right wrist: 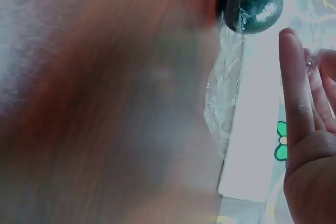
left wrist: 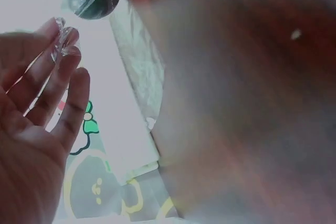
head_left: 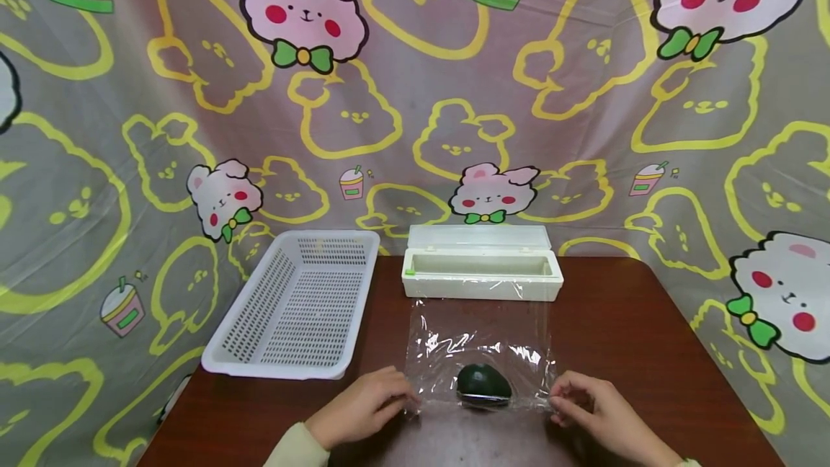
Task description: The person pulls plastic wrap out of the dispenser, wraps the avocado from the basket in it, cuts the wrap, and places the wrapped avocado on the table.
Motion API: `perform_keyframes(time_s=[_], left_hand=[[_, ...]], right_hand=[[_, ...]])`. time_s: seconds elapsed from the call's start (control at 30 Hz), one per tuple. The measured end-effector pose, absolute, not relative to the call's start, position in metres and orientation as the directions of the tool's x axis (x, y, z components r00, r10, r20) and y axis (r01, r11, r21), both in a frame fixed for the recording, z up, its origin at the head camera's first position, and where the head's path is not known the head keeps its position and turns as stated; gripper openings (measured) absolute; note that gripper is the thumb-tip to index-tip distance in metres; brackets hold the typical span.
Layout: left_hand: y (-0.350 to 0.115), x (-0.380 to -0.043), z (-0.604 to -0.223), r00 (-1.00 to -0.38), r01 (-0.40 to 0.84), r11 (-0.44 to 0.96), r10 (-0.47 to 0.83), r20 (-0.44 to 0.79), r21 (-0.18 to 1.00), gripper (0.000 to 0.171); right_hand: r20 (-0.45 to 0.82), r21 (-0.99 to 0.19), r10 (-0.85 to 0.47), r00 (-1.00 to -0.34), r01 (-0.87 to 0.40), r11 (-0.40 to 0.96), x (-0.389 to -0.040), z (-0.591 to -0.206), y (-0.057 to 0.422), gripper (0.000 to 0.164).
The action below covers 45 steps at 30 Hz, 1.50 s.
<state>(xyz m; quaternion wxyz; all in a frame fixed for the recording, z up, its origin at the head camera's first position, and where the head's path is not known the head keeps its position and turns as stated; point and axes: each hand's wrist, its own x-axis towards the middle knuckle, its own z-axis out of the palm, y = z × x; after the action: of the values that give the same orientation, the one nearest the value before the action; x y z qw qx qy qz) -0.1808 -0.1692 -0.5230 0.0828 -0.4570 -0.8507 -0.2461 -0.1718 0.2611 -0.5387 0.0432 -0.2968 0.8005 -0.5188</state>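
Note:
A dark green avocado (head_left: 483,385) lies on the table under a sheet of clear plastic wrap (head_left: 447,352). The sheet runs from a white wrap dispenser box (head_left: 483,287) toward the front of the table and drapes over the avocado. At its near left corner my left hand (head_left: 372,406) pinches the film, which bunches at the fingertips in the left wrist view. My right hand (head_left: 599,409) pinches the near right corner between thumb and fingers. Film stretches across the dark, glossy avocado (right wrist: 253,2) in the right wrist view too.
The dispenser's lid (head_left: 478,237) stands raised at the back. On the left of the brown table (head_left: 622,323) is a white perforated plastic basket (head_left: 214,366). A cartoon-print cloth (head_left: 402,78) hangs behind and along both sides.

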Motion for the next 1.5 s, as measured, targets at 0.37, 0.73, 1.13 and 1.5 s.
perform_keyframes(time_s=[0.37, 0.73, 1.13, 1.5], left_hand=[[-0.158, -0.192, -0.52, -0.683, 0.73, 0.578, 0.607, 0.406, 0.365, 0.029], [-0.148, -0.205, -0.525, -0.756, 0.653, 0.586, 0.465, 0.461, 0.48, 0.006], [-0.133, -0.218, -0.533, -0.868, 0.489, 0.604, 0.265, 0.421, 0.629, 0.005], [-0.115, -0.237, -0.544, -0.918, 0.363, 0.61, 0.103, 0.383, 0.704, 0.009]], right_hand=[[0.377, -0.756, -0.397, -0.837, -0.526, 0.39, -0.187, -0.538, 0.255, 0.024], [0.369, -0.749, -0.274, -0.888, -0.458, 0.478, -0.2, -0.534, 0.244, 0.009], [0.22, -0.788, -0.195, -0.956, -0.292, 0.542, -0.227, -0.525, 0.238, 0.004], [0.152, -0.752, -0.155, -0.976, -0.216, 0.623, -0.249, -0.533, 0.233, 0.006]])
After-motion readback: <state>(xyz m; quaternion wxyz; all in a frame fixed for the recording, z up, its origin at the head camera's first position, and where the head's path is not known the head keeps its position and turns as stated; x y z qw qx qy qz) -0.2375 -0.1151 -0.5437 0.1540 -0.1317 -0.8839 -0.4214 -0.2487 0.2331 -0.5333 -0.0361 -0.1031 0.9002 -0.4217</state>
